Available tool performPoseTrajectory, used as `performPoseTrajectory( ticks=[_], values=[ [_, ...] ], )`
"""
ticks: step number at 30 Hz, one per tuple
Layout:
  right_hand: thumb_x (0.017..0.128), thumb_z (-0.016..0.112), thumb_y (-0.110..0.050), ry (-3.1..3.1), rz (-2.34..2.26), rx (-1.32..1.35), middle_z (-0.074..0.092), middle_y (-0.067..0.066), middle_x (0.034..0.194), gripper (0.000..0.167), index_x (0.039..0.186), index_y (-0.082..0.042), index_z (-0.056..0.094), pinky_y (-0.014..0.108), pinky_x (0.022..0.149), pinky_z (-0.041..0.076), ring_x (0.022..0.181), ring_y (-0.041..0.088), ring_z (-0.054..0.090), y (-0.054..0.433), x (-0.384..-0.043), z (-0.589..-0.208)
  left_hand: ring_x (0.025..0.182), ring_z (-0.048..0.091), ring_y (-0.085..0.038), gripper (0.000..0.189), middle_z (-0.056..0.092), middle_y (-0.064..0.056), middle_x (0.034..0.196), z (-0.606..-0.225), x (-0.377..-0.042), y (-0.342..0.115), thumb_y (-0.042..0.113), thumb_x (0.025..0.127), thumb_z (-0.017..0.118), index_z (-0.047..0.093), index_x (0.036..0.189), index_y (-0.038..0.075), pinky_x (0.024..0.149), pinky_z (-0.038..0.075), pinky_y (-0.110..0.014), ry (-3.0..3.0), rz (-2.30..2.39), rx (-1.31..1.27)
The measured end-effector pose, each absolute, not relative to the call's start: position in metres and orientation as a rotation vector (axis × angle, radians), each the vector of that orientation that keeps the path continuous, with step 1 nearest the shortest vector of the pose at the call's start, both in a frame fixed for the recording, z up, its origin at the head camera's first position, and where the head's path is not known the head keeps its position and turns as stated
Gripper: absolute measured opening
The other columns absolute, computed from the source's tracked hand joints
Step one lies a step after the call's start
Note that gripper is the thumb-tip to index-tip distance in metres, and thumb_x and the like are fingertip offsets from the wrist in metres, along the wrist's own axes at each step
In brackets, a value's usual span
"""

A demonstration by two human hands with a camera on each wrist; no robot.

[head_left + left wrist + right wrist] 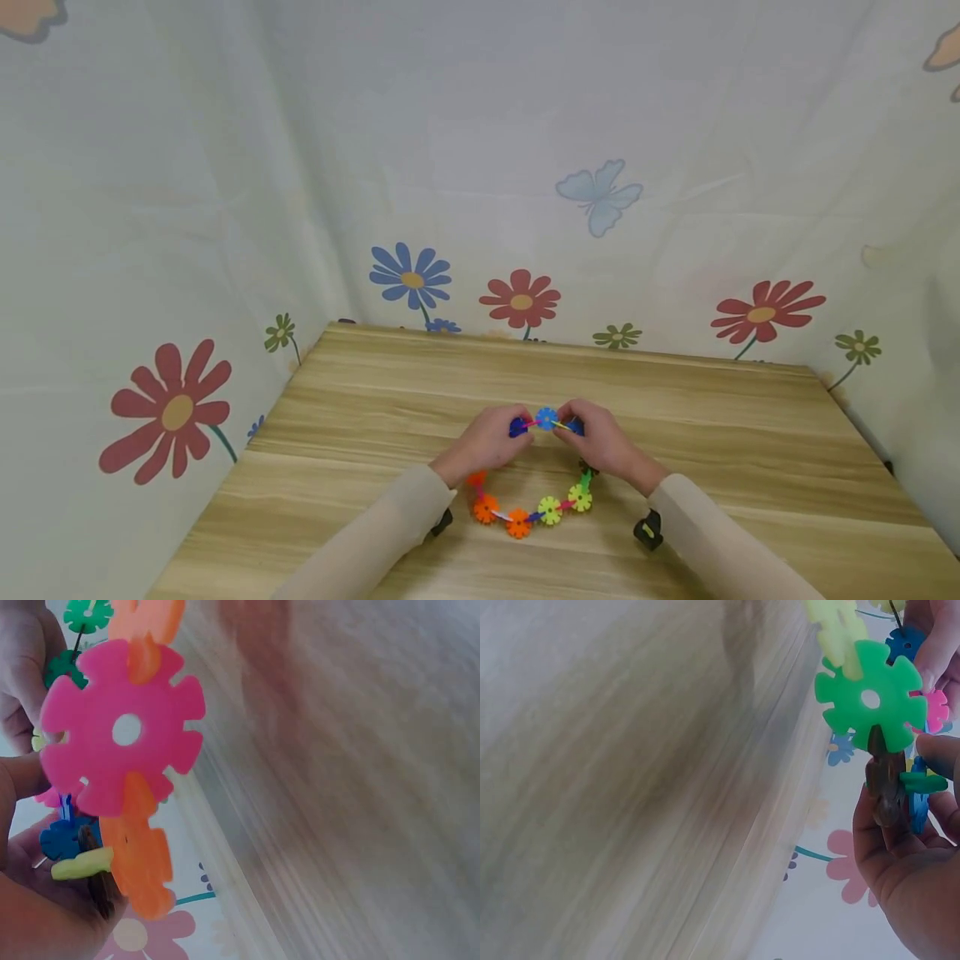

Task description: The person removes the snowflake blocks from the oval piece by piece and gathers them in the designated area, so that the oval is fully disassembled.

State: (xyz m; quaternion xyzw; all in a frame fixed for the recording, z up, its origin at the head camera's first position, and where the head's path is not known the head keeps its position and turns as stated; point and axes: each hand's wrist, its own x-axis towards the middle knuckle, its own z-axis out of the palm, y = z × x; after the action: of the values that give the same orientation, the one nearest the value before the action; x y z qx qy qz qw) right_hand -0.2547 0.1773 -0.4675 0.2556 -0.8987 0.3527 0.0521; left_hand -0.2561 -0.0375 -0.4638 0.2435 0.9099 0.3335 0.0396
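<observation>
A loop of notched plastic snowflake discs, linked edge to edge, hangs between both hands above the wooden table. My left hand pinches a dark blue disc at the loop's far left. My right hand pinches another blue disc at the far right. A light blue disc sits between them. Orange discs and yellow-green discs form the near side. In the left wrist view a pink disc is closest; in the right wrist view, a green disc joins a brown one.
The wooden table extends around the hands. Behind it and at both sides hangs a pale cloth printed with flowers and a butterfly. A black wrist device shows beside the right sleeve.
</observation>
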Motion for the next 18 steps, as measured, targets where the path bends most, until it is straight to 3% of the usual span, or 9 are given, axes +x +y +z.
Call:
performPoseTrajectory(
  ticks=[11,18],
  values=[
    [0.088,0.068,-0.017,-2.735,1.067,0.849,0.060,-0.005,0.090,0.013,0.098,-0.011,0.061,0.027,0.069,0.048,0.076,0.009,0.053,0.1748,-0.2568,-0.4689,0.069,0.051,-0.009,0.007,0.056,0.008,0.080,-0.4647,-0.2566,-0.0301,0.021,0.089,0.066,0.061,0.088,0.017,0.060,0.045,-0.021,2.858,1.073,0.691],
    [0.087,0.069,-0.014,-2.741,1.039,0.903,0.063,-0.001,0.094,0.037,0.121,-0.005,0.057,0.031,0.072,0.051,0.082,0.012,0.060,0.1719,-0.2600,-0.4677,0.066,0.052,-0.007,0.005,0.057,0.009,0.077,-0.4672,-0.2562,-0.0275,0.016,0.088,0.066,0.062,0.086,0.015,0.058,0.045,-0.020,2.871,1.135,0.717]
  ],
)
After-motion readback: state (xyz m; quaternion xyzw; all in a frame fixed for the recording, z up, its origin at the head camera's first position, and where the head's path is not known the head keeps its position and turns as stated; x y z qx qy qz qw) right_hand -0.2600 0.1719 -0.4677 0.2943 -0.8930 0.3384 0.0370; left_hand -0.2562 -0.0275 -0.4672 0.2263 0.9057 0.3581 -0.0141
